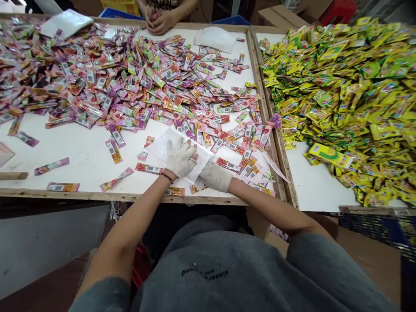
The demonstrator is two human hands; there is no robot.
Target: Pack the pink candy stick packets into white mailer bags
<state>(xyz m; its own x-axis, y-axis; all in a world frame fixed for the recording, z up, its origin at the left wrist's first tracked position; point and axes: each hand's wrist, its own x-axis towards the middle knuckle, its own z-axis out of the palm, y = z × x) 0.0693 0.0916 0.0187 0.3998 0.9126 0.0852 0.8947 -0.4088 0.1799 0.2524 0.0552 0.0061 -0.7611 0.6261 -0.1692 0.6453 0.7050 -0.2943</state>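
A white plastic bag [159, 145] lies on the white table among scattered candy sachets [113, 149]. My left hand [181, 157], in a white knitted glove, rests on top of the bag with its fingers spread. At the bag's right edge is my right hand [216, 175], gloved too, its fingers closed on the bag there; the fingertips are partly hidden. Pink, orange and red stick sachets [229, 164] lie close around both hands.
A big heap of pink and purple sachets [130, 78] covers the table's far left. Beyond a wooden divider [269, 112] is a pile of yellow packets [341, 95]. Across the table are a person's hands [159, 21]. Another white bag [216, 39] lies at the back.
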